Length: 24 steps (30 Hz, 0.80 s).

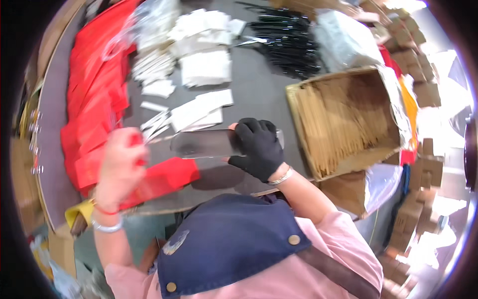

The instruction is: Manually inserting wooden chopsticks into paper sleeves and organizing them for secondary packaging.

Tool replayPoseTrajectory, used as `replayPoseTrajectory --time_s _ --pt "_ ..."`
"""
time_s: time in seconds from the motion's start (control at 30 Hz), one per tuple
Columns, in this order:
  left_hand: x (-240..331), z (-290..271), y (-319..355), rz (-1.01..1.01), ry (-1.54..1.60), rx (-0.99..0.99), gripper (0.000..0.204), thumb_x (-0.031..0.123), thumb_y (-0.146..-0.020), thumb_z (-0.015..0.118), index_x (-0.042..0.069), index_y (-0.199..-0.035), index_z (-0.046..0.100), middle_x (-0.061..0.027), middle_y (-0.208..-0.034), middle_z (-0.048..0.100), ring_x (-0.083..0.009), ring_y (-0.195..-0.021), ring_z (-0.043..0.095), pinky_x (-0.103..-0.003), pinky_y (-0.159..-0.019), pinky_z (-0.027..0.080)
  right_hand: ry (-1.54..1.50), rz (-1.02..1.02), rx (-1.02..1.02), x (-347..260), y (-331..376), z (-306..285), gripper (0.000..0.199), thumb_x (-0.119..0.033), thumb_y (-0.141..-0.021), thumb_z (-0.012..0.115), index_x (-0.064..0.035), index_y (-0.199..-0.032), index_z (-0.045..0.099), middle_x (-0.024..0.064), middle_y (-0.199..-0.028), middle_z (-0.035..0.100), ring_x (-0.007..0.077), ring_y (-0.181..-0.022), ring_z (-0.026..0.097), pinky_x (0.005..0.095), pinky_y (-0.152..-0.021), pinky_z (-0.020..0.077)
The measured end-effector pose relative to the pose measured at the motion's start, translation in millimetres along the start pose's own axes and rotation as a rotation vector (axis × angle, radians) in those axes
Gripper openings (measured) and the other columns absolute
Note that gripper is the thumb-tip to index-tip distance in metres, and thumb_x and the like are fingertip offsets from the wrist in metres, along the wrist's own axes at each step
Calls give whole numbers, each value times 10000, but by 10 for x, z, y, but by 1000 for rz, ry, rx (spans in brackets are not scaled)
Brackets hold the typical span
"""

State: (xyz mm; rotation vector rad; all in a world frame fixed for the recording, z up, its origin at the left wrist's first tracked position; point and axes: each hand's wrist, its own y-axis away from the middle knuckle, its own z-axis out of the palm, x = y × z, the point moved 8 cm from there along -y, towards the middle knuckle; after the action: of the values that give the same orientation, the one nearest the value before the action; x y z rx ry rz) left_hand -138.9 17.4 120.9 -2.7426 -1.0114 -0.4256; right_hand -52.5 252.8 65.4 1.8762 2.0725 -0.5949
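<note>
My right hand (259, 149), in a black glove that leaves the fingertips bare, grips a long, dark, see-through flat piece (201, 143) with rounded ends. Thumb and fingers close over its right part, above the table's near edge. My left hand (122, 157) is bare and smeared by motion, so its fingers cannot be read. It hovers over the red packets (97, 79) along the left side. Just right of it lies a red strip (169, 179). White slips and cards (199, 112) lie beyond the dark piece.
White stacks (205, 67) and a pile of black glossy strips (289, 42) cover the far table. At right, an open carton (348, 124) holds rows of brown cardboard pieces, with a white plastic bag (348, 40) behind. Stacked brown boxes (428, 164) stand further right.
</note>
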Motion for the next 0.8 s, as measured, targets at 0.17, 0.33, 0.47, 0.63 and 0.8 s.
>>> replayPoseTrajectory --time_s 0.17,0.33,0.47,0.63,0.8 --pt "-589 785 308 -436 32 302 437 155 -704 792 34 -1093 632 -195 -1321 508 -381 -1232 466 -460 -1040 385 -53 98 109 63 68 -4 620 -344 -662 840 -77 -1155 574 112 -1076 590 309 -1023 582 440 -942 394" --pt "-41 1395 430 -444 71 173 652 267 -675 838 43 -1231 581 -169 -1363 469 -388 -1300 394 -515 -1085 319 -11 119 44 169 110 27 612 -353 -661 839 -84 -1145 578 101 -1059 594 312 -1002 578 436 -923 401" --pt "-193 1279 736 -571 -89 167 737 362 -666 842 51 -1268 554 -169 -1372 457 -405 -1325 355 -601 -1098 242 46 110 -47 159 119 116 614 -369 -650 835 -89 -1134 583 97 -1052 594 315 -999 576 437 -901 405" --pt "-206 1412 739 -666 40 251 876 433 -639 854 21 -1327 502 -189 -1419 393 -424 -1369 277 -584 -1129 199 144 9 -103 37 156 194 629 -352 -626 834 -79 -1132 580 90 -1056 592 297 -1021 570 432 -900 398" --pt "-276 1367 884 -668 208 322 893 389 -620 877 -6 -1327 501 -199 -1429 378 -422 -1382 253 -544 -1151 182 187 -56 -167 -100 108 318 618 -373 -634 836 -101 -1137 602 71 -1069 598 265 -1021 574 442 -947 367"
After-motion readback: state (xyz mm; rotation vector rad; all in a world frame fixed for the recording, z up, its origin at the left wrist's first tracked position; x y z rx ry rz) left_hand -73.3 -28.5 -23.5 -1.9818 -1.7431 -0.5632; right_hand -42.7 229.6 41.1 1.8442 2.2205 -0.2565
